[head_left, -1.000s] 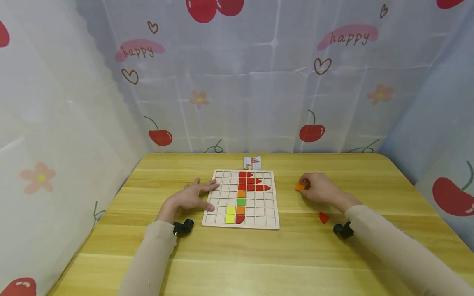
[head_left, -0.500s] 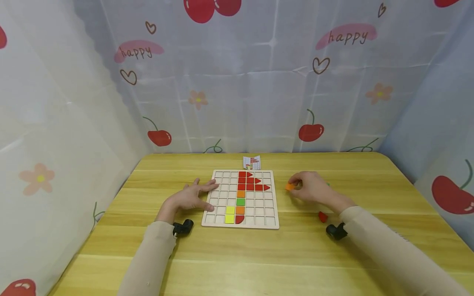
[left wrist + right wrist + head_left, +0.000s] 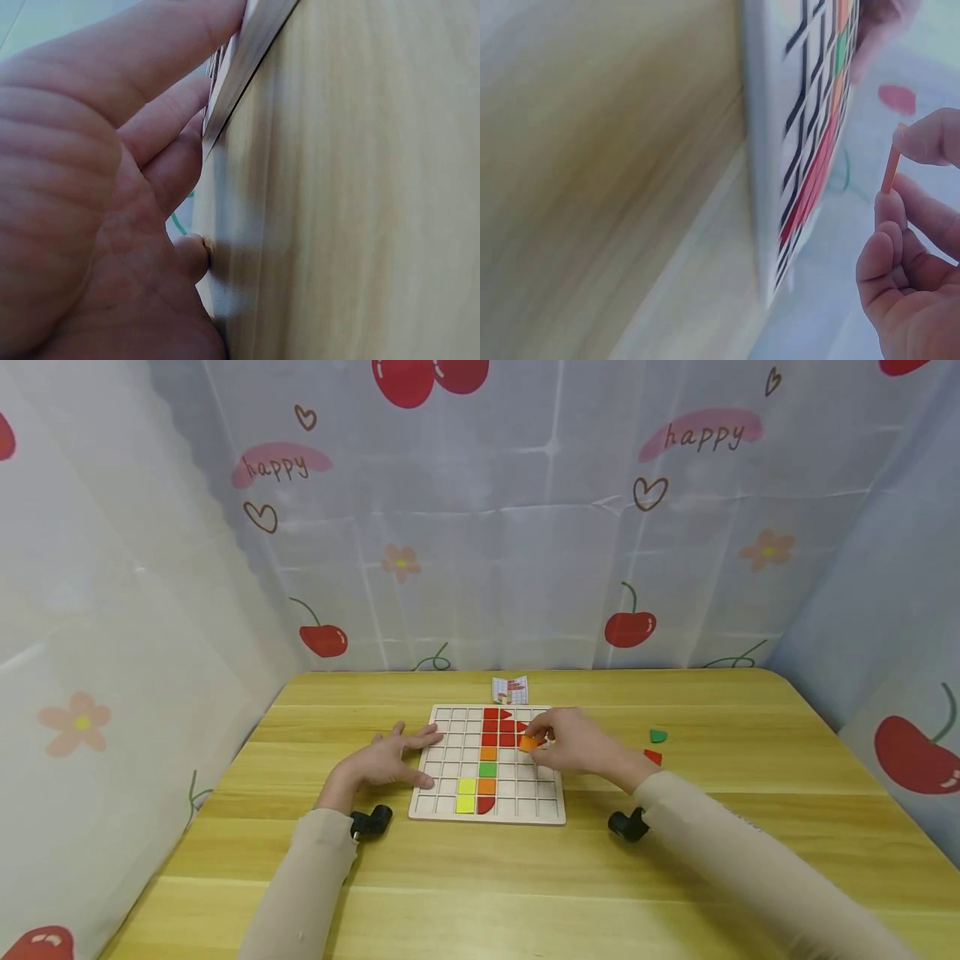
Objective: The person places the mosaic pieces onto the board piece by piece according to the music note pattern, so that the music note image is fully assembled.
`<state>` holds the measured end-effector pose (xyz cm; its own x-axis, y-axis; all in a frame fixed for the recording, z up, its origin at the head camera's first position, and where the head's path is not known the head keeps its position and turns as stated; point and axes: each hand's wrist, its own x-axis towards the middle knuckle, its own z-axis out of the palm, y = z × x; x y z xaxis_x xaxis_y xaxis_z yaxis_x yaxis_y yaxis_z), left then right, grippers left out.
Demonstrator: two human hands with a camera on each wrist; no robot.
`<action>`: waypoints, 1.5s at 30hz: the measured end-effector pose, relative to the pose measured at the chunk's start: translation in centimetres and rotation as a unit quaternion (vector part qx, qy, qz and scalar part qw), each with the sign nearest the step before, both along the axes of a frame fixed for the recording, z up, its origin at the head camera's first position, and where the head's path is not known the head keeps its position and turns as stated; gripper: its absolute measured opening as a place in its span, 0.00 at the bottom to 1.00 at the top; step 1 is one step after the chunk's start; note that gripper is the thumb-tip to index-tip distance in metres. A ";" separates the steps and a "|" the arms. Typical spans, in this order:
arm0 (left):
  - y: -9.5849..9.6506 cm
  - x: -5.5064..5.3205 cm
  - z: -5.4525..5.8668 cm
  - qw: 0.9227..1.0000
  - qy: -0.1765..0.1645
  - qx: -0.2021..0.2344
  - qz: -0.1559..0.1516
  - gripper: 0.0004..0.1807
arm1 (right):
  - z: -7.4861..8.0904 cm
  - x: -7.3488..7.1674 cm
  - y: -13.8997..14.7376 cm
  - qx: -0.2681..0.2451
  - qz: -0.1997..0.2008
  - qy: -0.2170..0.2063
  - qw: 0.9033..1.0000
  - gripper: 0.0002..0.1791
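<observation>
On the table lies a wooden grid board [image 3: 450, 768] holding red squares and pointed red pieces, orange, green and yellow squares, and a red rounded piece [image 3: 486, 805] at the bottom. My left hand [image 3: 386, 758] rests on the board's left edge with fingers spread; the left wrist view shows its fingertips at the rim. Between thumb and fingers, my right hand [image 3: 577, 742] pinches an orange piece [image 3: 528, 743] over the right side of the board. In the right wrist view this orange piece [image 3: 892, 166] appears edge-on, apart from the board.
A small pattern card [image 3: 510, 690] lies behind the board. Right of it, a green piece [image 3: 657, 737] and a red piece [image 3: 653, 757] lie on the wooden table [image 3: 480, 885], the red one partly hidden by my right arm. A printed curtain [image 3: 480, 602] stands behind.
My right hand has carried the orange piece leftward from the bare table to over the board. The green piece has come into view behind the arm. My left hand has stayed in place.
</observation>
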<state>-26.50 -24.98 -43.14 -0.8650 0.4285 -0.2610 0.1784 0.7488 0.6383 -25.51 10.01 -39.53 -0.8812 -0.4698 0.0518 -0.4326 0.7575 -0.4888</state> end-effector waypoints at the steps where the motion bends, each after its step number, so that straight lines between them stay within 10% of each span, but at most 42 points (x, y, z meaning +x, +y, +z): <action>1: 0.0 0.0 0.0 1.000 0.001 0.000 -0.001 0.49 | 0.0 0.1 -0.7 0.001 0.008 0.000 1.000 0.15; 20: 0.0 0.0 0.2 1.000 0.009 0.010 -0.019 0.48 | -0.5 1.7 -10.0 0.012 0.137 -0.018 0.990 0.11; 45: -0.2 -0.1 -0.2 1.000 0.004 0.007 -0.016 0.49 | -0.8 1.5 -11.8 0.066 0.198 -0.012 0.978 0.08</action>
<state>-26.55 -25.19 -43.33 -0.8527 0.4594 -0.2488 0.2066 0.7339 0.6471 -24.05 -1.77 -40.36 -0.6295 -0.7753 -0.0515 -0.6938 0.5907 -0.4120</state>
